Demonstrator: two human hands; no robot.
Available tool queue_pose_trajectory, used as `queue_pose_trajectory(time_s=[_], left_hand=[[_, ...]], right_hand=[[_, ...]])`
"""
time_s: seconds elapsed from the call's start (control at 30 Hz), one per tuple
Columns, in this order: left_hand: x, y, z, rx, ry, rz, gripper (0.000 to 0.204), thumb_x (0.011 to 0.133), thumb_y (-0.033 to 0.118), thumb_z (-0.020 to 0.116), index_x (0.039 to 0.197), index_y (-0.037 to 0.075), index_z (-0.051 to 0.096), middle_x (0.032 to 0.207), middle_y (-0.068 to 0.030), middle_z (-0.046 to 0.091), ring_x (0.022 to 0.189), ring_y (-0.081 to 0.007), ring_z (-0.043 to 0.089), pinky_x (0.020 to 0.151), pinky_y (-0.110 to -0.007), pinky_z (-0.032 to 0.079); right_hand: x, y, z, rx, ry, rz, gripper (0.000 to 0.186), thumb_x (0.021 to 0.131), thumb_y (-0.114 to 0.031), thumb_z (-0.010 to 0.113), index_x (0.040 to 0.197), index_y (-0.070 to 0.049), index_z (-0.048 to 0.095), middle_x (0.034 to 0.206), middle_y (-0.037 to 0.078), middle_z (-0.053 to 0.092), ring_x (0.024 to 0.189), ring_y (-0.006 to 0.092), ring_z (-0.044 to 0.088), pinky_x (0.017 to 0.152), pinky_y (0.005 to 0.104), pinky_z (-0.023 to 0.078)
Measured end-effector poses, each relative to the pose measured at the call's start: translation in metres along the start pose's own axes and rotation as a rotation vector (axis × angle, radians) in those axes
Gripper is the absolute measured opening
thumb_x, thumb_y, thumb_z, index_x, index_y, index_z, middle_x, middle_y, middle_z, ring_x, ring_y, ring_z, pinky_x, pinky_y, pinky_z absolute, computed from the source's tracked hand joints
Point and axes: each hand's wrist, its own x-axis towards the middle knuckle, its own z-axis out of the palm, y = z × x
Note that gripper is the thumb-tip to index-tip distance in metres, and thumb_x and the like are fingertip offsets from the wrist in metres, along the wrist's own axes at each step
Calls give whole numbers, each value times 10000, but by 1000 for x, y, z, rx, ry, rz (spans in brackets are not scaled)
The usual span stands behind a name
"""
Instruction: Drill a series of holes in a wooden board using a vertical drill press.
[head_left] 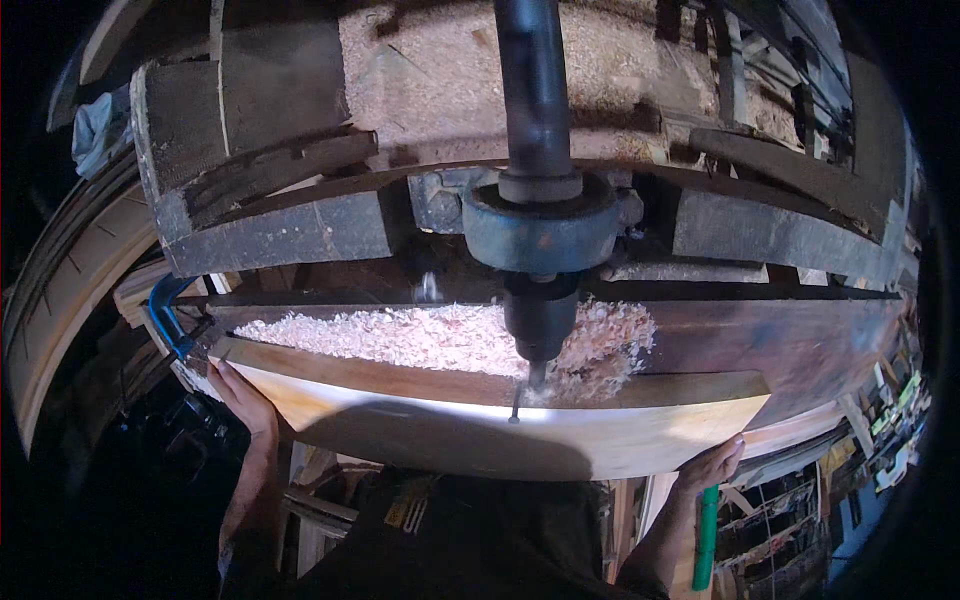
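A long, pale wooden board (660, 428) lies crosswise before me, against the front of a dark worktable (760, 340). My left hand (245, 400) is closed on its left end, fingers pressed along the edge. Under the lower right corner, my right hand (712, 463) grips the other end. Above the middle of the board hangs a machine spindle with a dark chuck (541, 325). The bit (537, 377) below it comes down at the board's far edge, and its tip is blurred. Near it, a narrow dark slot (515, 405) marks the board's top edge.
Curled wood shavings (420, 336) are heaped on the table behind the board and round the chuck. A blue clamp (167, 315) sits at the table's left end. Heavy beams (280, 235) run behind the spindle. A green tube-like thing (706, 540) stands below my right hand.
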Motion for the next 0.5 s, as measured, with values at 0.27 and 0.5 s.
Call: queue_pose_trajectory(time_s=[0.27,0.5], left_hand=[[-57,-31,-18,-241,19,-248,560,1065,424,393,1408,-18,369,1341,-224,468,1176,-297,502,991,-417,427],[-123,-61,-31,21,124,-211,543,1062,435,398,1386,0,395,1312,-216,488,1146,-286,521,965,-419,446]], right_hand=[[46,-44,21,72,-5,-3,437,1058,-348,448,884,46,523,787,99,528,729,170,443,676,335,407],[84,-68,30,-36,-131,-144,446,1065,-357,433,855,31,503,751,80,510,734,160,440,676,334,406]])
